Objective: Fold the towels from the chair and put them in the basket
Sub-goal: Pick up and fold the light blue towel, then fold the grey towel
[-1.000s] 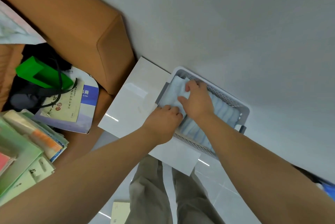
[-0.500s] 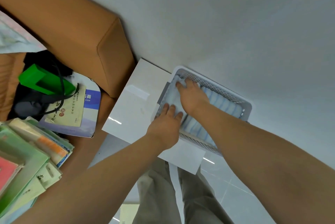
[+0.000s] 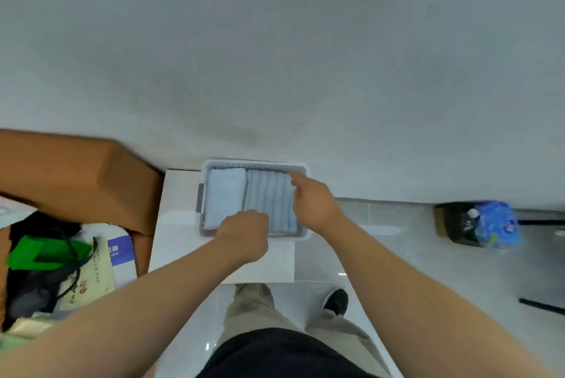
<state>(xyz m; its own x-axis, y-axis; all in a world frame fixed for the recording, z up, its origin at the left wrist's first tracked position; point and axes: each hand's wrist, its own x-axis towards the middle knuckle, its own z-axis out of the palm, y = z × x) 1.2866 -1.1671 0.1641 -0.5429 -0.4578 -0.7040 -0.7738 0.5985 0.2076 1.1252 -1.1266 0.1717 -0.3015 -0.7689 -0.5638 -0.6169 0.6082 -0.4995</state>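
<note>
Both hands sit mid-frame over the basket [image 3: 301, 167]: left hand [image 3: 244, 232] fisted, right hand [image 3: 315, 202] loosely spread on the folded towels [image 3: 270, 200]; next, probably fetching another towel.

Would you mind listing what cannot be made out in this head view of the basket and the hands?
- Near rim of the basket: covered by the left hand.
- Right ends of the folded towels: hidden behind the right hand.
- Whether the left hand's curled fingers grip anything: hidden under the hand.
- Print on the papers at the left: blurred, too small.
- Chair: not identifiable.
</note>
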